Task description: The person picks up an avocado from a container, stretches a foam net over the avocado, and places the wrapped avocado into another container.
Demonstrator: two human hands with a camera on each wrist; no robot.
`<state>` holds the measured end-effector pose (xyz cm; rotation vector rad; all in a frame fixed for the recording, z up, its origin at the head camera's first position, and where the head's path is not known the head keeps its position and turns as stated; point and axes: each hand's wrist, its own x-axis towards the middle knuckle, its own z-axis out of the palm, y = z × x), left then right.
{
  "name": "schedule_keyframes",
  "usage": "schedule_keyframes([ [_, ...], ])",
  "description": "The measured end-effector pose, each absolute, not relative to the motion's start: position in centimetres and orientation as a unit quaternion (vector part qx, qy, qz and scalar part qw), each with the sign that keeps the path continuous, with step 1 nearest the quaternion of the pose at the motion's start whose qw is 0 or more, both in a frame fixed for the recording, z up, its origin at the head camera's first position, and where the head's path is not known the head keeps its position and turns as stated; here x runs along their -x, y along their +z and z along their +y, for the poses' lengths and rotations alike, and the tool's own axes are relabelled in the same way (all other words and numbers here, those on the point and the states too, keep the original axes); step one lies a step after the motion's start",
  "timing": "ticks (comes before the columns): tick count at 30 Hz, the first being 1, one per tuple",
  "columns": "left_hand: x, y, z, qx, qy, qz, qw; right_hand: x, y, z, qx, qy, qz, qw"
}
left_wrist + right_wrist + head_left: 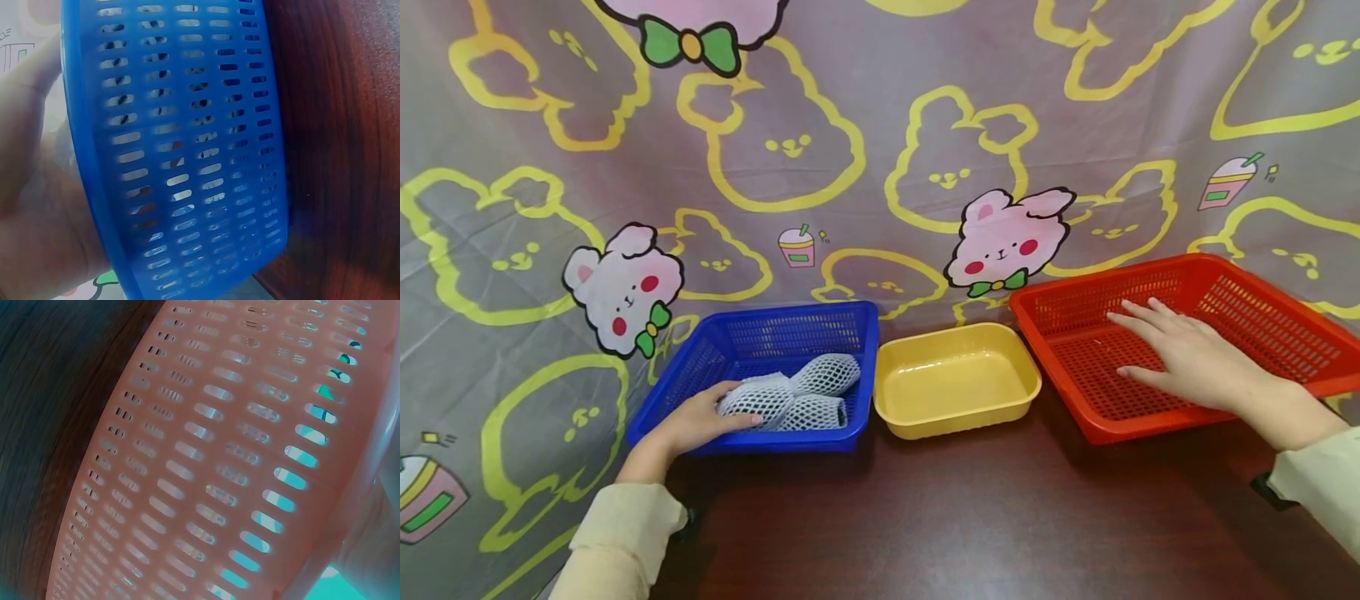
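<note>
In the blue basket (865,367) lie grey-white foam fruit nets (827,375), bunched together in its front half. My left hand (703,417) reaches over the basket's left side and grips the nearest net, thumb in front and fingers behind. The left wrist view has the blue basket wall (181,162) across it, with part of my left hand (44,212) beyond the rim; the hold itself is hidden there. Over the red basket (1120,429), my right hand (1187,358) is spread with fingers straight, holding nothing. Mostly the red basket's slotted wall (206,450) fills the right wrist view.
Between the two baskets stands a yellow tray (955,421), close beside both. All three are on a dark brown wooden table (955,517). A grey cloth (880,108) printed with cartoon rabbits hangs right behind them.
</note>
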<state>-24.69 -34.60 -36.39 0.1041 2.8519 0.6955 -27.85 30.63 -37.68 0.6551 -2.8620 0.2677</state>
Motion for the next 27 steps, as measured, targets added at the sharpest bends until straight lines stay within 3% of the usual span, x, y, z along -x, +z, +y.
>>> schedule_keyframes([
  [13, 24.9, -36.9, -33.4, -0.053, 0.193, 0.979, 0.036, 27.6, -37.9, 30.2, -0.208, 0.092, -0.972, 0.062],
  [27, 25.3, -35.1, -27.4, -0.078, 0.174, 0.98, -0.06, 27.7, -38.0, 29.3, -0.205, 0.081, -0.975, 0.042],
])
